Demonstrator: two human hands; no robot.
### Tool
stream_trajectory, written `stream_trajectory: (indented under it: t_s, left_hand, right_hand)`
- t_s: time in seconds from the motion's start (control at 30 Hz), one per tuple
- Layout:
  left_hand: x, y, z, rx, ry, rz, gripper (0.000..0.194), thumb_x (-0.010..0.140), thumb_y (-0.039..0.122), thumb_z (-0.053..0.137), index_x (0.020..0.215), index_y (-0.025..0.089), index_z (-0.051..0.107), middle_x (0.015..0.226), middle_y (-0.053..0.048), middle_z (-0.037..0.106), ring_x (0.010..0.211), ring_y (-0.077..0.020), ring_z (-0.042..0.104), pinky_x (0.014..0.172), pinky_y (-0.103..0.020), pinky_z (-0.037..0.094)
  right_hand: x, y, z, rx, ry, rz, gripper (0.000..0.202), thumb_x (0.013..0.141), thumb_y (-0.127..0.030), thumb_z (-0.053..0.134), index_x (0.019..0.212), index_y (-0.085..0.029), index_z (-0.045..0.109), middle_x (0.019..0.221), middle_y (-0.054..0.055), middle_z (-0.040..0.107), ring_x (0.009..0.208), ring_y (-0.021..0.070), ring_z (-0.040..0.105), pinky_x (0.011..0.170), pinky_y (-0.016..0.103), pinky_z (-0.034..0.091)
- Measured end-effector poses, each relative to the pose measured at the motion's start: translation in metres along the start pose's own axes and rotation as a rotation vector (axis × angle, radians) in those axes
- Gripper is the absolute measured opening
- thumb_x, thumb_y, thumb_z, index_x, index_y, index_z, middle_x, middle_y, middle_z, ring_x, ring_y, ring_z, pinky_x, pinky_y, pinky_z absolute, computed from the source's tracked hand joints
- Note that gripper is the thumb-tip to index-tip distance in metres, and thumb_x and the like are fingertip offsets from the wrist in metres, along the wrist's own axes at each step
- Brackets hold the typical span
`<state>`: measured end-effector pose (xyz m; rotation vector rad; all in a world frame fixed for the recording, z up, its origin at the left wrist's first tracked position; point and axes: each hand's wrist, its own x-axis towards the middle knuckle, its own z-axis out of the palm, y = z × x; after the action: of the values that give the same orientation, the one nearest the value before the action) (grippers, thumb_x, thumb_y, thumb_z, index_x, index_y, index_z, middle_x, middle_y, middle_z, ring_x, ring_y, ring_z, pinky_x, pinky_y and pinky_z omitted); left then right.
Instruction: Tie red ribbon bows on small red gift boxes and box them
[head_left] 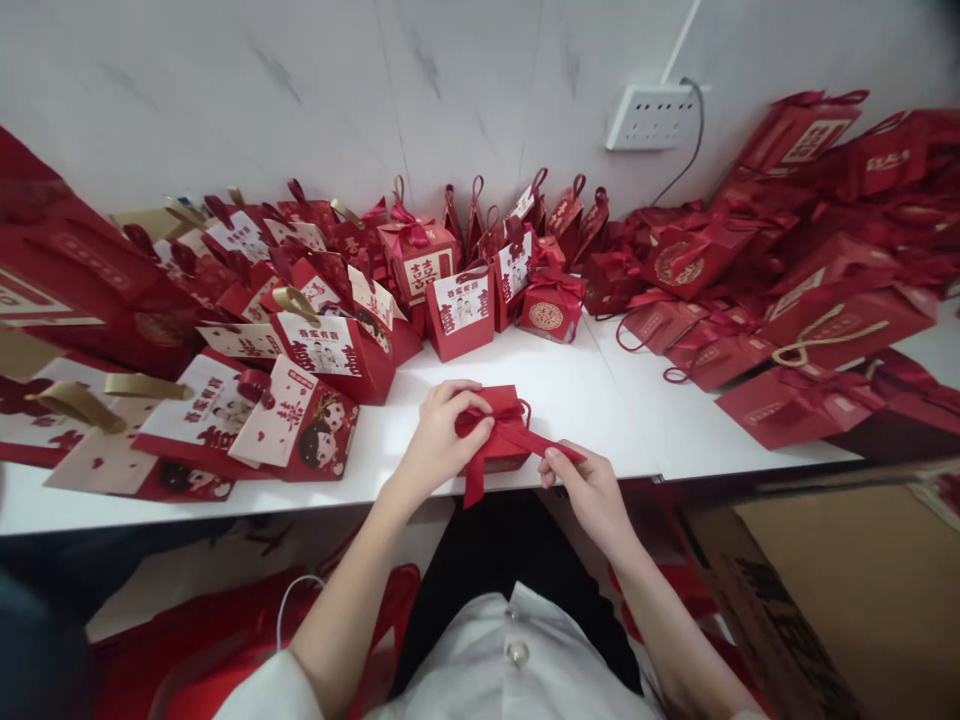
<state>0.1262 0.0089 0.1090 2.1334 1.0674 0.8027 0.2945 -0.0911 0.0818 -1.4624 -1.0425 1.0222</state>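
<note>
Likely light, with card walls that could dent, the red gift box (499,395) rests by the front edge of the white table (607,410); steady its sides. The left grip (450,425) pinches the bow (507,427), the right grip (587,490) a soft, probably slippery ribbon tail (537,443).

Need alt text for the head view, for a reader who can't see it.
A person's left hand grips a red ribbon on a small red box while the right hand holds a ribbon end. The box sits on a white table crowded with red gift boxes, before a marbled wall.
</note>
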Motion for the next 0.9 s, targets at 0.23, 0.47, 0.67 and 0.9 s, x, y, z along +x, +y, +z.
stream_trajectory:
  t_s: [0.23,0.47,0.67,0.9]
  left_hand:
    - [0.0,0.0,0.001,-0.019,-0.002,-0.02,0.003,0.081,0.019,0.057,0.082,0.021,0.059,0.113,-0.005,0.055,0.112,-0.0203,0.05,0.103,-0.04,0.035]
    - [-0.001,-0.001,0.001,-0.073,0.004,-0.032,0.01,0.079,0.024,0.06,0.089,0.021,0.059,0.114,-0.005,0.055,0.113,-0.0202,0.049,0.102,-0.038,0.035]
    - [-0.003,0.003,-0.008,0.028,0.324,-0.226,0.014,0.084,0.034,0.051,0.084,0.02,0.054,0.094,-0.004,0.057,0.095,-0.0197,0.052,0.088,-0.033,0.039]
    - [0.004,0.016,-0.013,0.165,0.107,-0.45,0.045,0.086,0.046,0.042,0.05,0.02,0.036,0.049,0.003,0.042,0.05,-0.0129,0.038,0.056,-0.027,0.029]
  right_hand:
    - [-0.01,0.008,-0.006,-0.11,-0.042,0.039,0.033,0.082,-0.041,0.052,0.06,-0.017,0.062,0.053,0.0,0.056,0.055,0.0142,0.053,0.059,0.027,0.041]
    - [0.003,0.01,-0.03,-0.011,0.059,-0.086,0.039,0.086,-0.048,0.043,0.069,-0.018,0.062,0.064,0.003,0.056,0.065,0.0165,0.052,0.064,0.029,0.041]
    - [0.041,-0.019,-0.024,-0.235,0.108,-0.032,0.046,0.085,-0.057,0.042,0.066,-0.018,0.058,0.06,0.0,0.047,0.059,0.014,0.046,0.059,0.026,0.037]
    - [0.061,-0.045,0.015,-0.503,-0.031,0.052,0.058,0.084,-0.06,0.041,0.044,-0.019,0.038,0.043,-0.002,0.034,0.045,0.0104,0.034,0.05,0.026,0.026]
